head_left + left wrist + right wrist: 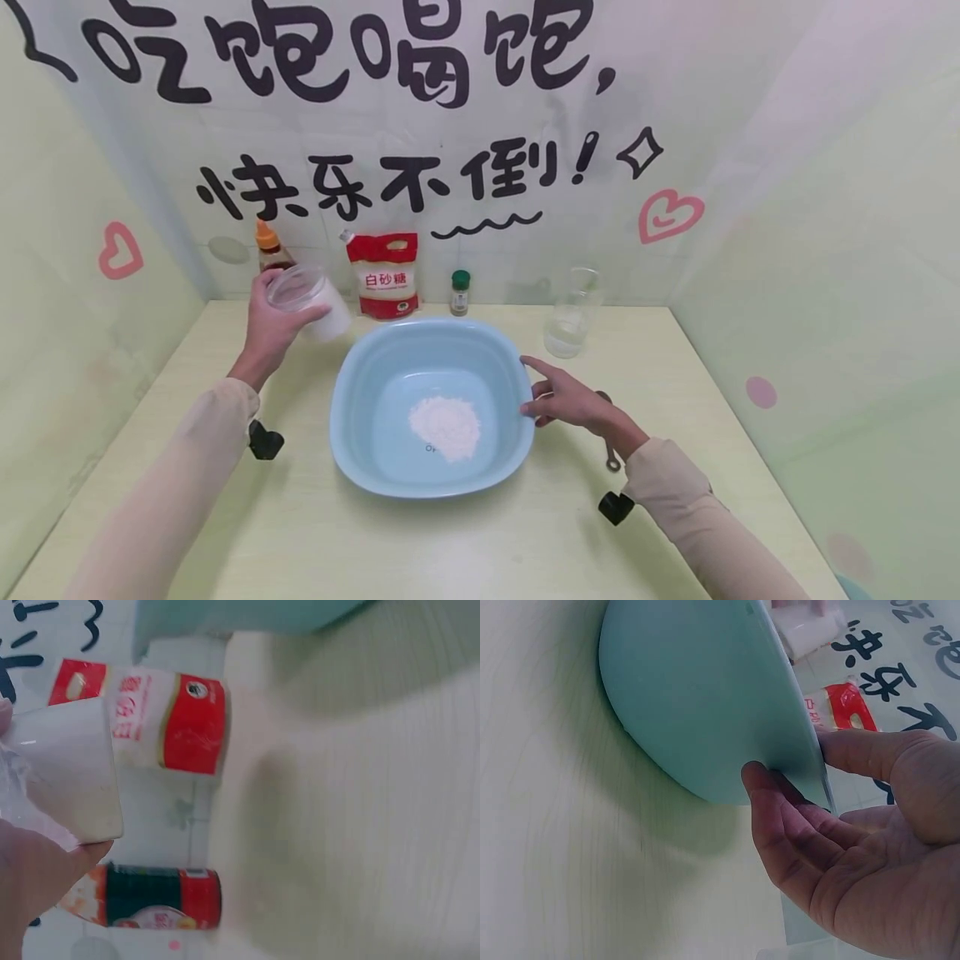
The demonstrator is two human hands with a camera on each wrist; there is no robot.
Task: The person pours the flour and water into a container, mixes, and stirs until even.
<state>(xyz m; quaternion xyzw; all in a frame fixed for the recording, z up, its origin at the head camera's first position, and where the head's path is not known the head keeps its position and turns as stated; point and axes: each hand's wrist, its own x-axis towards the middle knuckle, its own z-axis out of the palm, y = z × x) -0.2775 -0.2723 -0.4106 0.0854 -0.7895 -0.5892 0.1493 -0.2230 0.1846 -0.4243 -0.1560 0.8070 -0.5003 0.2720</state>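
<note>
On the table, the blue basin stood nearest, a heap of white powder on its floor. The right hand pinched its right rim, thumb over the edge, fingers against the outer wall; a light, steady grip seemed best, lest the basin skid. Slightly farther off, the left hand was curled partway closed around a clear jar with white contents. Well inside that grasp, the jar hung beyond the basin's left rim, above the table, mouth leaning away. With it so tilted, its base probably needed to be low and its path clear of the red-and-white bag behind.
</note>
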